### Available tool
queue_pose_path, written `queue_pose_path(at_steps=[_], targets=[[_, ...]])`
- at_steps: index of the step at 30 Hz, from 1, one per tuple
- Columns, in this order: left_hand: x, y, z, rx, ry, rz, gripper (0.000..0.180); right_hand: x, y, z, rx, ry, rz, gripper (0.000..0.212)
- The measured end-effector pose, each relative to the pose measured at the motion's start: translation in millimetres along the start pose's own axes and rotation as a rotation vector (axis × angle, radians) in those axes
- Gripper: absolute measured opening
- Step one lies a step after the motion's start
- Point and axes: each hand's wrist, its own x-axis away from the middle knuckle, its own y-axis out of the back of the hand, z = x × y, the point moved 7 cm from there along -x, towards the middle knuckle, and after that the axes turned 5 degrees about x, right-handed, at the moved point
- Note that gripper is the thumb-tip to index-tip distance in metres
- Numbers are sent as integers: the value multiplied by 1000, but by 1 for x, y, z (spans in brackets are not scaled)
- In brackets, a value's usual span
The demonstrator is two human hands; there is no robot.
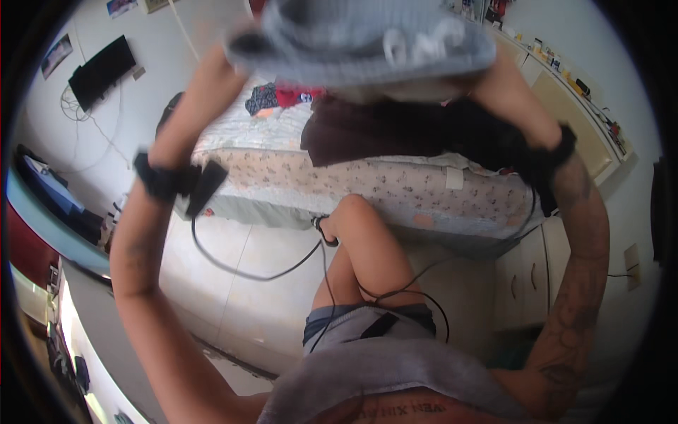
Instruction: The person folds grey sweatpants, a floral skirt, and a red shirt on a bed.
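Observation:
Raised high in front of me is a light blue garment point(339, 49), blurred by motion. It has a ribbed, elastic-looking waistband and a white drawstring-like tie, and its upper part runs out of view. My left hand point(229, 60) grips its left end and my right hand point(487, 81) its right end, so the band is stretched between them. Most of the fingers are behind the cloth or smeared. Below the garment, a dark brown and black heap of cloth point(374, 131) lies on the bed point(282, 166).
Red and dark patterned clothes point(286, 95) lie farther back on the bed. Black cables point(261, 275) loop from my wrist straps across my lap. A white drawer cabinet point(522, 283) stands at the right, and a shelf point(593, 106) with small bottles is at the far right.

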Motion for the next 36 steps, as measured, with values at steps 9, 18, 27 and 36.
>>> queue_pose_path(at_steps=[9, 18, 27, 36], targets=[[335, -157, -122, 652, 646, 1254, 48, 309, -144, 28, -623, -54, 1307, 26], [315, -166, -117, 1100, 653, 1401, 46, 297, -166, 10, -796, -166, 1647, 45], [269, -186, 89, 443, 1116, 654, 47, 207, -242, -147, -502, -757, 1058, 54], [308, -249, 11, 157, 179, 1054, 97, 262, -275, -88, -98, 27, 1067, 91]])
